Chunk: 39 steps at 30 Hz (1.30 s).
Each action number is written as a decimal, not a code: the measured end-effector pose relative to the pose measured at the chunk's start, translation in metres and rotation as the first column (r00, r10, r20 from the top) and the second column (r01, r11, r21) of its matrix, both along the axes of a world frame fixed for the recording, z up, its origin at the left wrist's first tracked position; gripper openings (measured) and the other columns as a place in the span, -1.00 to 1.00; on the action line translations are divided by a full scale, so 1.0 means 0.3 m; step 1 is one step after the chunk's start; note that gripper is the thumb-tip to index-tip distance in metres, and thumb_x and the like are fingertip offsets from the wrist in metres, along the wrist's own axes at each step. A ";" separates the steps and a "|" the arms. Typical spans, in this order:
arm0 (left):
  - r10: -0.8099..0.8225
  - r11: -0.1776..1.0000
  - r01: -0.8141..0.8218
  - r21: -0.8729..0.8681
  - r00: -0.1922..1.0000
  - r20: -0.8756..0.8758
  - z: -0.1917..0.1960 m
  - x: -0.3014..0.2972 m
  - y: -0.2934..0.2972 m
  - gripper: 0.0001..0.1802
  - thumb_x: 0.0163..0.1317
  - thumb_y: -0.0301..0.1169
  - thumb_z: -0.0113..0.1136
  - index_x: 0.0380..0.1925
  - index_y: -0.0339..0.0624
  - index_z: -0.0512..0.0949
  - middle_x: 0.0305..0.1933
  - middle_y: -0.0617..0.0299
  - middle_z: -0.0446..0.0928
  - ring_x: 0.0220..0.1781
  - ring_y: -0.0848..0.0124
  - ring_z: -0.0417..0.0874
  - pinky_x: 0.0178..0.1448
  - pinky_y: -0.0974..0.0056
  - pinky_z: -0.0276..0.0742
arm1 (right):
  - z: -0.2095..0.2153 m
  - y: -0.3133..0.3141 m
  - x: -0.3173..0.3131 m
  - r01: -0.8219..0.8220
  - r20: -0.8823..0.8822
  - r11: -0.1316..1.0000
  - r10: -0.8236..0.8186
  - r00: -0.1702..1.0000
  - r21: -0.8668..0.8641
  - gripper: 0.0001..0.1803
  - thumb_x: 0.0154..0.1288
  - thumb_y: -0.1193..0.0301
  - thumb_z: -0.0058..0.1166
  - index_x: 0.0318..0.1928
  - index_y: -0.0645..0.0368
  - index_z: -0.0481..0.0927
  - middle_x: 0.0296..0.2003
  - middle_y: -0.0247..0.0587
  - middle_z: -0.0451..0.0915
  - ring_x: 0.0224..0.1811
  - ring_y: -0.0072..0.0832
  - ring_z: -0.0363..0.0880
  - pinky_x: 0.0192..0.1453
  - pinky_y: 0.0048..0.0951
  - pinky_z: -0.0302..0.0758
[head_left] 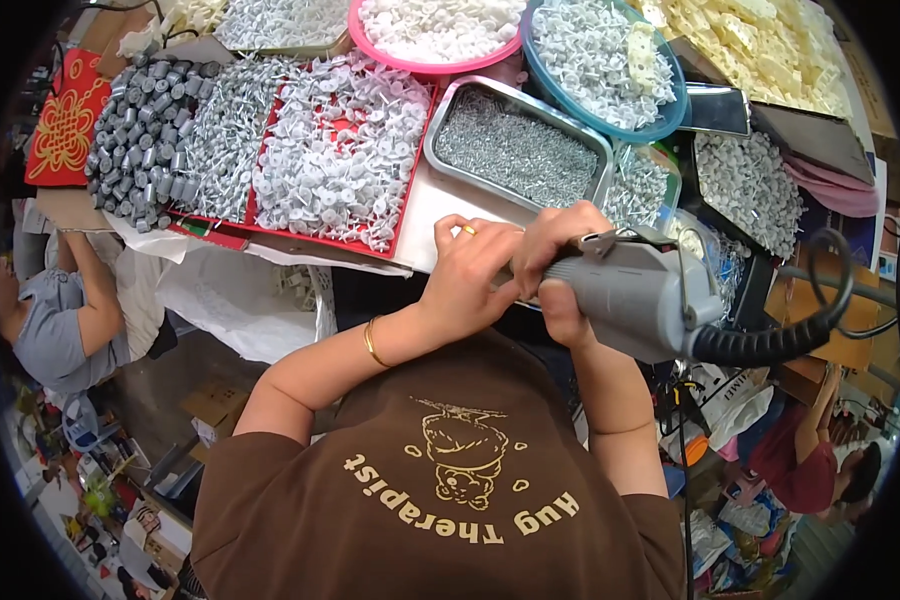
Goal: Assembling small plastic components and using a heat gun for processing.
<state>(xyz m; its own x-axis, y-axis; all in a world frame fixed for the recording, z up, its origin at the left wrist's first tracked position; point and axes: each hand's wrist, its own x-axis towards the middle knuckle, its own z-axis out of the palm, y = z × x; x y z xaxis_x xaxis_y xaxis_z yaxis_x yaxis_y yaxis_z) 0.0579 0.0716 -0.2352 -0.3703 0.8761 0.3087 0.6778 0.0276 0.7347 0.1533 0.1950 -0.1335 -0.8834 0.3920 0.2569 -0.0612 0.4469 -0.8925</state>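
My right hand [562, 270] is wrapped round a grey electric screwdriver [630, 295], held nearly level over the table's front edge. A black coiled cord [770, 340] leaves its rear end. Close against the driver's front end, my left hand [473, 268] has its fingers bent and pinched together. Whatever they grip there, and the driver's tip, are hidden behind the fingers. Just beyond both hands stands a metal tray [602, 196] filled with small screws [510, 145].
Left of the metal tray, a red tray [407, 215] holds white plastic discs with stems, beside grey cylinders [140, 140] and more small parts [225, 125]. Behind are a pink basin [440, 68], a teal basin [610, 130] and cream plastic pieces [770, 50]. Other people sit at both sides.
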 end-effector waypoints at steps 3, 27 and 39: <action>0.017 0.999 -0.017 0.035 1.000 0.001 0.015 -0.002 0.014 -0.54 0.11 -0.25 0.43 0.02 -0.04 0.58 -0.05 0.25 0.61 0.01 0.27 0.59 0.27 0.01 0.10 | -0.024 -0.025 0.003 0.116 -0.249 0.938 -0.204 0.947 -0.326 -0.46 0.34 -0.09 0.21 -0.20 0.13 0.34 -0.54 -0.30 0.44 -0.57 -0.55 0.39 -0.47 -0.53 0.38; -0.122 0.991 0.124 0.041 0.992 -0.045 0.007 -0.026 0.044 -0.42 -0.05 -0.49 0.46 0.07 -0.18 0.56 -0.02 0.14 0.59 0.07 0.11 0.54 0.17 0.10 0.46 | -0.086 0.048 0.096 0.120 -0.300 0.951 -0.208 0.931 -0.285 -0.54 0.37 0.05 0.17 -0.19 0.21 0.36 -0.58 -0.28 0.42 -0.59 -0.54 0.44 -0.49 -0.55 0.43; 0.090 0.990 -0.034 -0.140 0.904 0.417 0.272 -0.217 -0.180 -0.50 0.17 -0.76 0.10 0.13 -0.26 0.59 0.08 0.05 0.68 0.04 0.38 0.74 0.15 0.31 0.64 | -0.114 0.915 0.365 0.841 -0.200 0.163 -0.977 0.067 -0.516 -0.19 0.35 0.07 0.33 0.18 0.49 0.20 -0.01 0.11 0.55 -0.12 -0.26 0.62 -0.06 -0.30 0.63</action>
